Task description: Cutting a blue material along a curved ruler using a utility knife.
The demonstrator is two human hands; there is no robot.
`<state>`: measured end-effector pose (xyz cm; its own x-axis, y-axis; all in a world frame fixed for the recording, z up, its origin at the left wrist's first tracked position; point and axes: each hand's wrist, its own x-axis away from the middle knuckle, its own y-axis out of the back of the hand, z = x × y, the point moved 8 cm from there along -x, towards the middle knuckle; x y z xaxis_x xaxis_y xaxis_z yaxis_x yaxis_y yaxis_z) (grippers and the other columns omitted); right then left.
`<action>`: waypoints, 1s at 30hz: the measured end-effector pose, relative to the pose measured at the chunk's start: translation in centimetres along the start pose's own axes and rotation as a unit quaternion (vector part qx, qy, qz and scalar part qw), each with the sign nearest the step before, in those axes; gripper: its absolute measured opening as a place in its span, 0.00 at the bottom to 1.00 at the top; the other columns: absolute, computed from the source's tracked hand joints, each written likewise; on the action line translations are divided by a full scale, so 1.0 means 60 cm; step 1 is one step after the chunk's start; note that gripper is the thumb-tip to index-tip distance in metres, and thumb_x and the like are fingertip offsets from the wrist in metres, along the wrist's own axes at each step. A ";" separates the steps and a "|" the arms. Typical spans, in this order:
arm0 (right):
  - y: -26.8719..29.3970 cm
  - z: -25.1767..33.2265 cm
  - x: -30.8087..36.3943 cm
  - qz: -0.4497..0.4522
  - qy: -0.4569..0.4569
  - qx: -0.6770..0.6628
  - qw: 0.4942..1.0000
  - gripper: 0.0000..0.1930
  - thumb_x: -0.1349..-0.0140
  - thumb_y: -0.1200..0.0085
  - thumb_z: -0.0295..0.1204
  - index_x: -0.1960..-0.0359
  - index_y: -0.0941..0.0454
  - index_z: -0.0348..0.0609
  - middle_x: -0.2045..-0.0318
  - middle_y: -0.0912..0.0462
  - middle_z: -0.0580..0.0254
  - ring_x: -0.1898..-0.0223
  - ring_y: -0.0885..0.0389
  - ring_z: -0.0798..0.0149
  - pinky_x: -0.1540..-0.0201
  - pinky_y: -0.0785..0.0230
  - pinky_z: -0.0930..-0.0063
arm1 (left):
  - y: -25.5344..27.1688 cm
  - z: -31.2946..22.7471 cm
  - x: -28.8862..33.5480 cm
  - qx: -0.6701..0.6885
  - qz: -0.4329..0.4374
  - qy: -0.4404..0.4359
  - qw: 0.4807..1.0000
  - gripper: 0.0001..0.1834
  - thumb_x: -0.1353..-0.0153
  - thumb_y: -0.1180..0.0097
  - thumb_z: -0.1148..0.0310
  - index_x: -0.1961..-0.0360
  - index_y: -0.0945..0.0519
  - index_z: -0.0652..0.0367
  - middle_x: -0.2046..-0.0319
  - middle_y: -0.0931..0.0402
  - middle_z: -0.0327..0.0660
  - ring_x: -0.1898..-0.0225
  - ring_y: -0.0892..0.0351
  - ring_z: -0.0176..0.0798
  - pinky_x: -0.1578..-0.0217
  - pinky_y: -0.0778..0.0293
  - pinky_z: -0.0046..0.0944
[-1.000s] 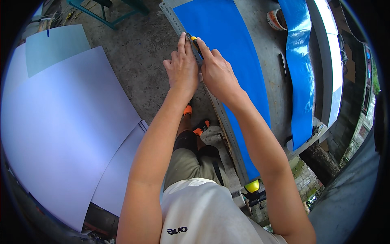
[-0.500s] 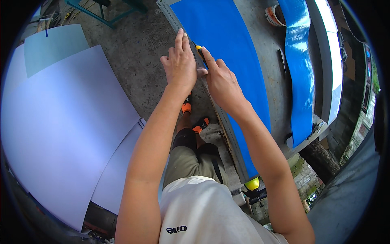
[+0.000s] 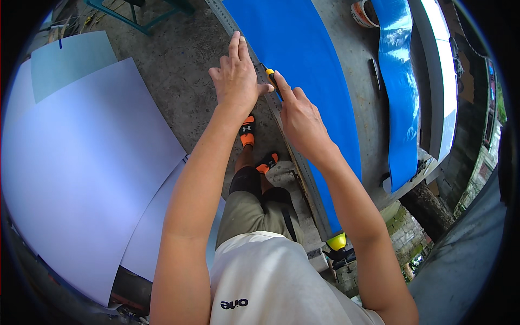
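Observation:
A long blue sheet [image 3: 303, 49] lies on the workbench, with a metal ruler [image 3: 310, 184] along its left edge. My left hand [image 3: 237, 76] presses on the ruler, its fingers stretched forward and the thumb reaching right. Close beside that thumb, my right hand [image 3: 301, 114] grips a yellow and black utility knife [image 3: 271, 78], forefinger laid along the top. The knife's tip points away from me and meets the sheet next to the ruler's edge. My palm hides most of the handle.
Further right on the grey workbench [image 3: 360, 81] lie a dark pen [image 3: 376, 73], a wavy glossy blue strip [image 3: 401, 97] and a white tub [image 3: 364, 14]. Large white sheets [image 3: 92, 157] fill the left side. A teal stool [image 3: 143, 24] stands at far left; a yellow object [image 3: 337, 242] sits by the near bench end.
My right hand has drawn the knife slightly nearer to me along the ruler. My left hand keeps pressing on the ruler, its thumb now more outstretched.

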<state>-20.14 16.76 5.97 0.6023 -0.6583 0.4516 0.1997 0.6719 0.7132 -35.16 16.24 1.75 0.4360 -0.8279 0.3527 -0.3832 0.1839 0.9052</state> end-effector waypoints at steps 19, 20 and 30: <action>-0.006 -0.009 0.025 -0.022 0.019 -0.005 1.000 0.36 0.34 0.50 0.17 0.23 0.38 0.44 0.61 0.24 0.44 0.61 0.20 0.42 0.55 0.25 0.50 | -0.039 0.005 0.069 0.073 -0.122 -0.068 0.987 0.59 0.53 0.19 0.47 0.24 0.37 0.58 0.24 0.42 0.34 0.38 0.26 0.41 0.43 0.31 0.52; -0.006 -0.011 0.025 -0.029 0.022 -0.009 0.999 0.36 0.34 0.50 0.17 0.23 0.38 0.44 0.61 0.24 0.44 0.61 0.20 0.43 0.55 0.25 0.50 | -0.036 -0.001 0.077 0.073 -0.121 -0.068 0.988 0.59 0.53 0.19 0.47 0.24 0.37 0.58 0.24 0.42 0.34 0.38 0.26 0.41 0.43 0.31 0.52; -0.009 -0.020 0.044 -0.031 0.025 0.000 0.999 0.36 0.34 0.48 0.18 0.22 0.38 0.45 0.61 0.23 0.45 0.59 0.20 0.45 0.54 0.26 0.51 | -0.040 -0.014 0.090 0.049 -0.034 -0.034 0.998 0.69 0.60 0.16 0.45 0.21 0.43 0.59 0.20 0.49 0.35 0.35 0.28 0.44 0.41 0.31 0.54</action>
<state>-17.71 15.10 6.12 0.6263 -0.6809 0.3797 0.2373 0.6304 0.7391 -31.17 11.76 1.68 0.4087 -0.8717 0.2705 -0.4327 0.0759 0.8983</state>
